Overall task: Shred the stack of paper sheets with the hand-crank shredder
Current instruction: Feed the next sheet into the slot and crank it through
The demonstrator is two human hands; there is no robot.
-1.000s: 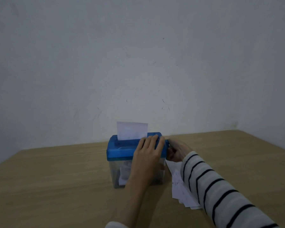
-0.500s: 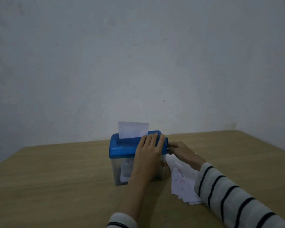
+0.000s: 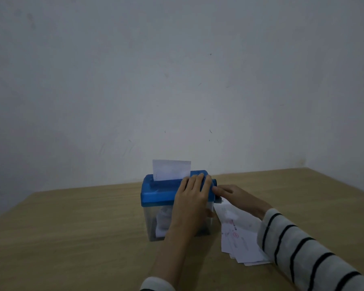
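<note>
Cranking stage: I read this as mid-shred, with one sheet [image 3: 171, 170] standing upright in the slot and its lower part already inside the shredder [image 3: 166, 190].
Key relation: the crank sits at the shredder's right end, at about 3 o'clock from the blue lid, so my right hand [image 3: 237, 195] is the nearer one for turning; the slot's long axis runs 9 to 3 o'clock across my view.
Shredder position: near the middle of the desk [image 3: 72, 227], at 12 o'clock from me, its clear bin holding pale shreds.
Left hand: my left hand [image 3: 194, 198] lies palm-down over the right part of the lid, fingers straight and pressing toward 12 o'clock, thumb hidden on the bin's front; it steadies, it does not grip.
Right hand: reaching in from 4 o'clock, fingers at the crank end; I judge they pinch the handle, but the handle itself is mostly hidden.
Paper stack: the remaining stack of sheets [image 3: 240, 238] lies flat on the desk just beside the bin at 4 o'clock, under my right forearm, fanned loosely.
Arm pose: left forearm comes straight up from 6 o'clock; right forearm, in a striped sleeve [image 3: 303, 255], angles in low across the stack.
Next move needs: a circular turn at the right end while the lid stays pinned.
</note>
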